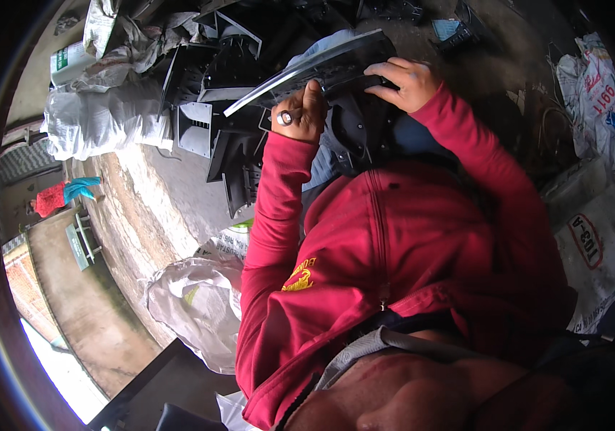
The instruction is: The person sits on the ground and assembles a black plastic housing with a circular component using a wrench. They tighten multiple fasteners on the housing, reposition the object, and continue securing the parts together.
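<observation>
A black flat panel (336,70), like a monitor with a pale shiny long edge, is tilted in front of my lap. My left hand (299,113) is closed on its near lower side, thumb pressed up against it and a ring on one finger. At the panel's right end is my right hand (408,80), its fingers along the edge and the thumb lower down; part of this grip is hidden. Under the panel, a black moulded plastic part (350,128) sits between my legs.
Black plastic housings (236,147) are heaped ahead and to the left. White sacks (106,118) stand at left, an opened white bag (196,298) by my left elbow, printed sacks (595,244) at right. Far left, a person (52,200) in red and blue is outside.
</observation>
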`<state>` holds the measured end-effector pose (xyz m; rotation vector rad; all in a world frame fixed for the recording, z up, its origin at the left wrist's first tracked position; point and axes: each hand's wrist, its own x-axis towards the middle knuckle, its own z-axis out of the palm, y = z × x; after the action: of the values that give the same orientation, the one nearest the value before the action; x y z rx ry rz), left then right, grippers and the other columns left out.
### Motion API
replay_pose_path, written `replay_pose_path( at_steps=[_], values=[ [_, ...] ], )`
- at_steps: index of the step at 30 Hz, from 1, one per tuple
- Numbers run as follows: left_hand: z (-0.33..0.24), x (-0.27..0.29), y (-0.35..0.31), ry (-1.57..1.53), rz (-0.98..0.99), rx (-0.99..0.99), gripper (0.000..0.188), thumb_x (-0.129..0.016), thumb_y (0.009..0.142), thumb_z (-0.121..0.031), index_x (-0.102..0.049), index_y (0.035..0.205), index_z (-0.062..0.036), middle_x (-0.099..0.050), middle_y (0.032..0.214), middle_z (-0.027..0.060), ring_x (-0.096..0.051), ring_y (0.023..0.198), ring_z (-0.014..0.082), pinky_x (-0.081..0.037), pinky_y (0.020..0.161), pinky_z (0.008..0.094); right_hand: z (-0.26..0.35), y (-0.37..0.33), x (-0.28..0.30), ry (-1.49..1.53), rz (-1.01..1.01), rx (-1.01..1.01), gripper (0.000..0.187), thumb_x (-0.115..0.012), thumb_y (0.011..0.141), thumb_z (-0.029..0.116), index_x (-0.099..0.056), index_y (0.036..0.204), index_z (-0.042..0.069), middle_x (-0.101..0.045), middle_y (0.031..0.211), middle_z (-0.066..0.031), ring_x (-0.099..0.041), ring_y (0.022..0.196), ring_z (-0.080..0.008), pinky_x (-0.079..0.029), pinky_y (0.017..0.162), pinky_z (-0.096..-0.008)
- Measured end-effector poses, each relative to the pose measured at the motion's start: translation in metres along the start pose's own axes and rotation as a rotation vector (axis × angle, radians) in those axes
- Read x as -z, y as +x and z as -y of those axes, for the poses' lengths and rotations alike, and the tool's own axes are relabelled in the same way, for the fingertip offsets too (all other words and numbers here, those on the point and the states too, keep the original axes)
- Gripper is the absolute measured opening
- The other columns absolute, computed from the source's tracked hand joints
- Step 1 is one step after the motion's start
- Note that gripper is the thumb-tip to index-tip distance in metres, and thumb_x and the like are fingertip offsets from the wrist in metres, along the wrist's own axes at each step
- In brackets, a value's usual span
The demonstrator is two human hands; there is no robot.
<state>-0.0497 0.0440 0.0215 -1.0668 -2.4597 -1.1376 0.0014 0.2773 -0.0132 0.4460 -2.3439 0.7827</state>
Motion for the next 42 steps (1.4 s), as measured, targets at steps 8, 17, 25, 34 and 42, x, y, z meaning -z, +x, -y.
replay_pose_path(
  at_steps=[8,17,25,34,42],
  values=[
    [-0.031,-0.037,-0.053,0.186,-0.136,0.111,0.020,-0.053,0.095,-0.012,-0.057,0.078,-0.0020,-0.053,0.066,0.0169,-0.055,0.052,0.0380,-0.042,0.047,0.0427,-0.001,-0.002,-0.003,0.036,-0.029,-0.029,0.031,-0.078,0.077,0.026,-0.068,0.103,0.014,-0.068,0.087,-0.0050,-0.067,0.074,-0.0269,-0.055,0.063,-0.0331],
    [0.001,-0.055,-0.067,0.267,-0.179,-0.152,0.018,-0.064,0.081,-0.011,-0.052,0.070,-0.0046,-0.049,0.066,0.0114,-0.050,0.053,0.0295,-0.040,0.051,0.0394,0.005,-0.003,-0.003,0.020,-0.048,-0.029,0.032,-0.079,0.075,0.023,-0.068,0.103,0.013,-0.067,0.086,-0.0044,-0.067,0.074,-0.0255,-0.055,0.064,-0.0325],
    [-0.029,-0.021,-0.034,0.140,-0.104,0.112,0.029,-0.048,0.098,-0.020,-0.057,0.076,-0.0030,-0.055,0.059,0.0139,-0.058,0.050,0.0344,-0.046,0.050,0.0413,0.006,-0.003,0.001,-0.030,-0.013,-0.002,0.033,-0.080,0.074,0.022,-0.069,0.104,0.013,-0.067,0.084,-0.0041,-0.066,0.072,-0.0245,-0.055,0.063,-0.0319],
    [-0.005,-0.009,-0.003,-0.174,0.008,0.229,0.040,-0.047,0.100,-0.025,-0.063,0.072,-0.0027,-0.059,0.061,0.0167,-0.061,0.055,0.0349,-0.049,0.053,0.0391,0.002,-0.004,0.000,-0.039,-0.031,0.027,0.029,-0.079,0.075,0.023,-0.068,0.100,0.013,-0.066,0.082,-0.0038,-0.066,0.070,-0.0248,-0.054,0.061,-0.0333],
    [-0.019,-0.015,-0.009,-0.188,-0.101,0.106,0.042,-0.043,0.104,-0.026,-0.063,0.079,0.0019,-0.058,0.062,0.0073,-0.055,0.055,0.0154,-0.043,0.053,0.0277,0.005,-0.007,0.011,-0.011,0.007,-0.016,0.027,-0.077,0.076,0.024,-0.067,0.099,0.013,-0.067,0.086,-0.0038,-0.066,0.074,-0.0250,-0.055,0.064,-0.0342]
  ],
)
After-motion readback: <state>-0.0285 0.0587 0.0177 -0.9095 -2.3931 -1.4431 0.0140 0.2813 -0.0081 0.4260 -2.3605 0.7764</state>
